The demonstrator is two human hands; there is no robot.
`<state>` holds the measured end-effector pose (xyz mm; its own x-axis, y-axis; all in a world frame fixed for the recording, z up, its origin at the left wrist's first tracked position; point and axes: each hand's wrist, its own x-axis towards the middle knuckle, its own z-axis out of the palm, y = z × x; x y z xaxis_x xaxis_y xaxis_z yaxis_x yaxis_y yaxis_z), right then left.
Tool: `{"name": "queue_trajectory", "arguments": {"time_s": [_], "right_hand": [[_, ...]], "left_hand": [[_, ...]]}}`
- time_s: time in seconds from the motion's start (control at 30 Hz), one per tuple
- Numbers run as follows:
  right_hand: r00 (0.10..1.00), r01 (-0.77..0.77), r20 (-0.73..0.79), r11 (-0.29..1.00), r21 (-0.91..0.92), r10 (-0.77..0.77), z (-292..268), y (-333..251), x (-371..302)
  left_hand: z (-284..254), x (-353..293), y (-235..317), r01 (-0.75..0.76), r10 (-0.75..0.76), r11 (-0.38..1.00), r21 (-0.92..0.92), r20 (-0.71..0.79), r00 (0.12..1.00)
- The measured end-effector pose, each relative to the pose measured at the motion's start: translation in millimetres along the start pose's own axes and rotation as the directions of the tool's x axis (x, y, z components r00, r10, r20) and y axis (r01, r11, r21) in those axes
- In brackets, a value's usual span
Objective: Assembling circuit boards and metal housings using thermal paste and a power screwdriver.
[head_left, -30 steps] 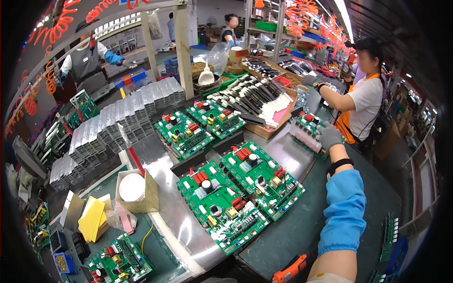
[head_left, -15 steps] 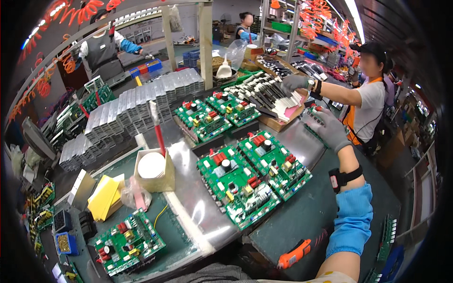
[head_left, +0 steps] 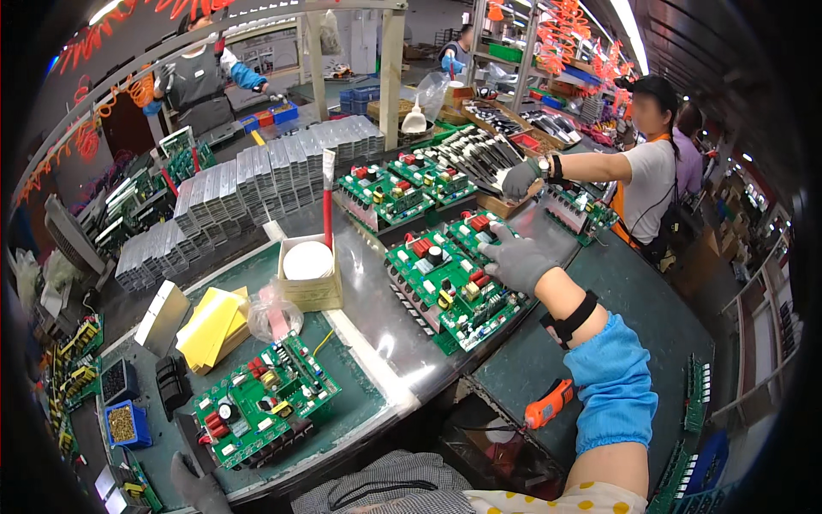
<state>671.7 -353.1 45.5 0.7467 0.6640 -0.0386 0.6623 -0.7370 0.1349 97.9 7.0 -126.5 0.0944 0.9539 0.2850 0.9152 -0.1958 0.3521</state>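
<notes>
My right hand [head_left: 516, 262], in a grey glove, reaches over a green circuit board [head_left: 469, 230] with its fingers stretched out. The fingertips lie over this board's components; whether they press on it I cannot tell. Beside it lies another green circuit board [head_left: 445, 283] with red and white parts and a black round capacitor. My left hand [head_left: 199, 487], also gloved, shows partly at the lower left edge, fingers extended and nothing seen in it. Close by, a circuit board [head_left: 265, 398] rests on the green mat, mounted over dark metal.
A box with a white round container and red-handled brush [head_left: 327, 201] stands mid-bench. Yellow sheets [head_left: 210, 330], a blue bin of brass parts [head_left: 127, 424] and stacked metal pieces [head_left: 248, 184] lie left. An orange power tool [head_left: 548, 404] lies right. A co-worker's gloved hand [head_left: 521, 178] is beyond.
My right hand has moved left and nearer from a far-right board, which now lies apart from it. My left hand has come into view. The whole view has shifted.
</notes>
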Motion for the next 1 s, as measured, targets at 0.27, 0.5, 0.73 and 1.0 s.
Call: {"name": "queue_trajectory", "arguments": {"time_s": [0.27, 0.5, 0.73, 1.0], "right_hand": [[0.98, -0.151, 0.115, 0.985, -0.08, 0.16, -7.5, 13.8, -9.0], [0.982, -0.185, 0.017, 0.98, -0.08, 0.187, 23.4, 97.4, -16.3], [0.948, -0.313, 0.05, 0.949, -0.04, 0.315, 32.8, 164.3, -7.2], [0.902, -0.429, 0.046, 0.903, -0.011, 0.429, 45.9, 217.8, 10.5]], "left_hand": [[-42.1, -14.9, 59.9, -0.274, 0.269, 0.961, -0.033, -0.11, 0.957], [-40.4, -12.2, 50.9, -0.235, 0.233, 0.97, -0.055, -0.036, 0.972], [-46.8, -18.7, 68.9, -0.154, 0.153, 0.988, -0.034, -0.025, 0.988], [-41.3, -17.6, 64.3, -0.243, 0.237, 0.964, -0.106, -0.067, 0.969]]}}
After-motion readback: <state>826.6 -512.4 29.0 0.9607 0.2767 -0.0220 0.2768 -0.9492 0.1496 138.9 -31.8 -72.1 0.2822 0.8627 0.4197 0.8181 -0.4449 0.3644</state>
